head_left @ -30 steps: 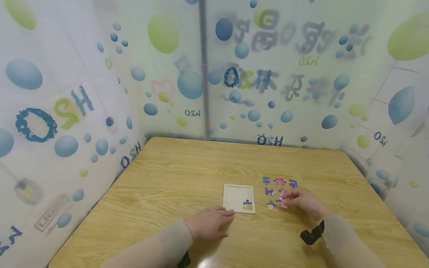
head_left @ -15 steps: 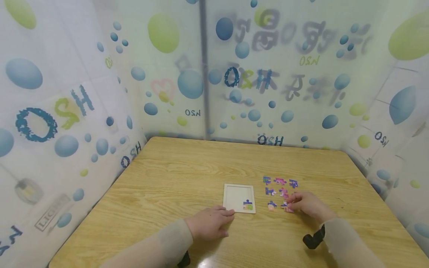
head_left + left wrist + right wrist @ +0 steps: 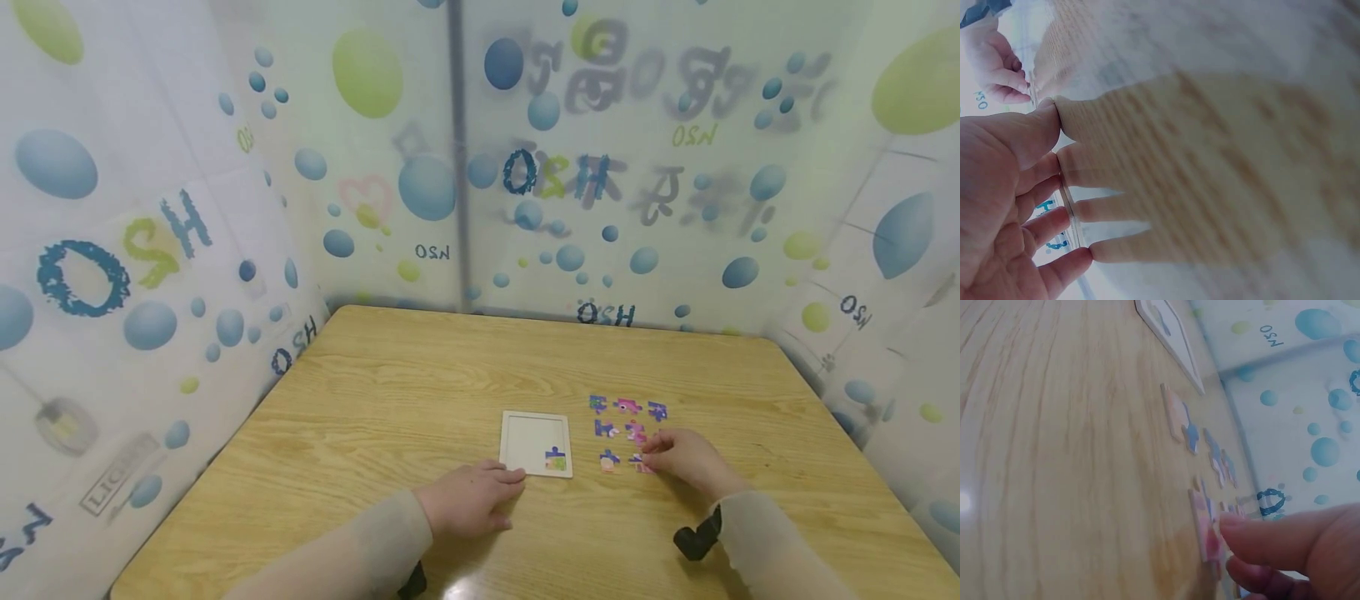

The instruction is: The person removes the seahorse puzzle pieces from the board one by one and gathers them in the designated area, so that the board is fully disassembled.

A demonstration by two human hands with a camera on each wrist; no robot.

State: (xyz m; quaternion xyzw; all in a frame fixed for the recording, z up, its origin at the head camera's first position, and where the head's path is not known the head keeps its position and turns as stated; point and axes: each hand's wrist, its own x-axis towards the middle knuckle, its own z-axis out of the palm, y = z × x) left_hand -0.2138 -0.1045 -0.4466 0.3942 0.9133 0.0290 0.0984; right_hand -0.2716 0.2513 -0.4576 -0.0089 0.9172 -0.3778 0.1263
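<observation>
My left hand (image 3: 472,500) rests on the table, its fingertips at the near left corner of a white square puzzle tray (image 3: 504,442). In the left wrist view, the fingers of that left hand (image 3: 997,187) are spread and loosely extended. Inside the tray's near right corner lies one jigsaw piece (image 3: 555,460). My right hand (image 3: 690,458) is bent over the loose pieces, thumb and forefinger pinching at the edge of a pink jigsaw piece (image 3: 1205,528). The fingers partly hide that piece and its neighbours in the head view.
Several loose jigsaw pieces (image 3: 627,406) lie in rough rows right of the tray. The wooden table (image 3: 390,375) is bordered by printed curtains (image 3: 375,200) at the back and sides. A black wrist mount (image 3: 697,537) hangs under the right wrist.
My right hand has shifted slightly right over the loose pieces, uncovering some of them, then stayed nearly in place. The left hand and the tray have not moved.
</observation>
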